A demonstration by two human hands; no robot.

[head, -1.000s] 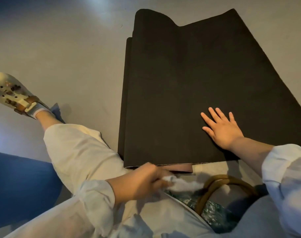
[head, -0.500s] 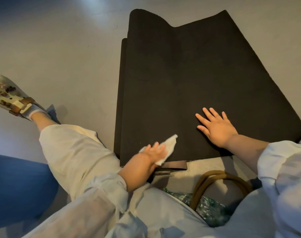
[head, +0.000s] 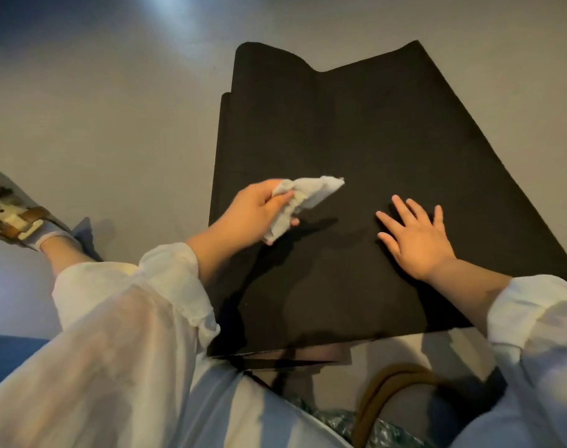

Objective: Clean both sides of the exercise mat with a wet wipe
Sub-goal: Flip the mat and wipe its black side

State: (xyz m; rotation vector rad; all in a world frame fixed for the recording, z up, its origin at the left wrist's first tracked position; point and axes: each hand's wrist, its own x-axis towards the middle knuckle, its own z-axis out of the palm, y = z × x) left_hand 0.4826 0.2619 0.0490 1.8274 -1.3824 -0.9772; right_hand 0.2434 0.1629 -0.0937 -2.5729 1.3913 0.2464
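Now the wipe, bunched in the gripping left hand, has been carried from the mat's near edge out over the middle of the mat, which lies folded on the floor. Right hand kept flat, fingers spread, pinning the mat. Wiping judged barely begun; underside untouched.
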